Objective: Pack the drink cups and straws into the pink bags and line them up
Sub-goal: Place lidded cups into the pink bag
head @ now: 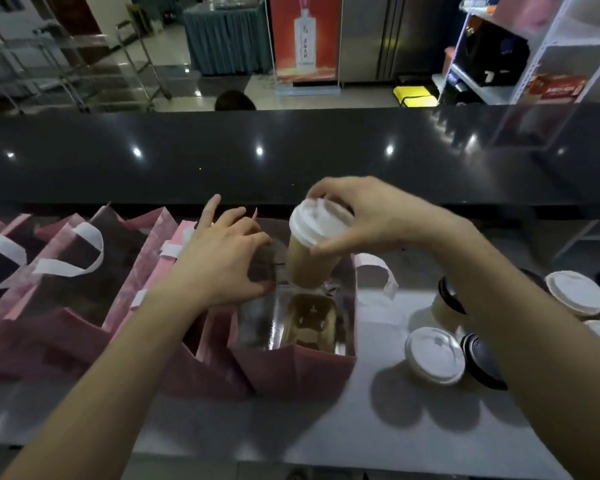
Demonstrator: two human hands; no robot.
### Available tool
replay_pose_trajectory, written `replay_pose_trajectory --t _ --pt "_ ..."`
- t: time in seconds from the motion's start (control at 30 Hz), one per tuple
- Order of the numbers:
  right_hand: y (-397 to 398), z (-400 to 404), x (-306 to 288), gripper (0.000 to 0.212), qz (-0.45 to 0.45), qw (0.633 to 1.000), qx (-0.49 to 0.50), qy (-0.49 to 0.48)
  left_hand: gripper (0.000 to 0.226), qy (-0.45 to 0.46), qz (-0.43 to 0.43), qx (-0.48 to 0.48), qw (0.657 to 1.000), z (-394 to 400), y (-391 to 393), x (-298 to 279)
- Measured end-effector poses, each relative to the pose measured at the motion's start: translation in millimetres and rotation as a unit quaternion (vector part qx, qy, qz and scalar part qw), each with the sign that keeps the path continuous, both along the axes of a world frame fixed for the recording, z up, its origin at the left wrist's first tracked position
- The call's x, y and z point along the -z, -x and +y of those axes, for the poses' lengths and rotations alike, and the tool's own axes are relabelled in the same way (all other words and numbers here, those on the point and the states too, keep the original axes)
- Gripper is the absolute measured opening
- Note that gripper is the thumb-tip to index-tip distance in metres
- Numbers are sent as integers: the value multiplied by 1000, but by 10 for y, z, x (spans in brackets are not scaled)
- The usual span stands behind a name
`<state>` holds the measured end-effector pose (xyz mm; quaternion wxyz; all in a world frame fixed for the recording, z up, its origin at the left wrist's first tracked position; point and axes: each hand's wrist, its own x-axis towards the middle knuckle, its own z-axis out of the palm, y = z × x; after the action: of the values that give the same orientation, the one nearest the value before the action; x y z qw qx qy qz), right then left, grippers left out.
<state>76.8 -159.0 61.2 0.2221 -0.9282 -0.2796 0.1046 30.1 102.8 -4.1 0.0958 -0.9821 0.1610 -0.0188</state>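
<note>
**Cup held over open bag**

Here the right hand (pixel 368 216) pinches a white-lidded cup (pixel 314 247) by its lid, tilted above the open pink bag (pixel 298 368). At nine o'clock, the left hand (pixel 219 258), fingers loosely spread, touches the bag's rim.

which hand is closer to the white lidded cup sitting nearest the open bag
Right. The right hand, gripping a raised cup, hangs above and left of that white-lidded cup; the left hand is across the bag.
</note>
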Motion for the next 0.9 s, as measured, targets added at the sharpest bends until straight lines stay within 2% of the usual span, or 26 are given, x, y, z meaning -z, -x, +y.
replay_pose_trajectory --t 0.13,0.23,0.33,0.5,0.6,0.8,0.9 --pt "-29 403 524 88 -20 983 -25 181 105 39 60 -8 997 147 1 50" --pt "-88 583 844 82 -37 964 -50 257 114 62 62 16 996 188 14 139" --pt "-142 677 1081 90 -42 948 -63 310 118 85 54 37 994 184 45 204" --pt "-208 760 1335 107 0 933 -88 349 115 119 43 56 990 201 62 210" --pt "-237 812 1439 110 5 924 -102 367 115 133 41 64 988 189 83 192" --pt "-336 810 1436 104 -41 951 -92 293 108 138 42 62 988 195 118 151" --pt "-296 838 1337 101 -34 947 -103 301 90 148 30 61 987 166 134 129"
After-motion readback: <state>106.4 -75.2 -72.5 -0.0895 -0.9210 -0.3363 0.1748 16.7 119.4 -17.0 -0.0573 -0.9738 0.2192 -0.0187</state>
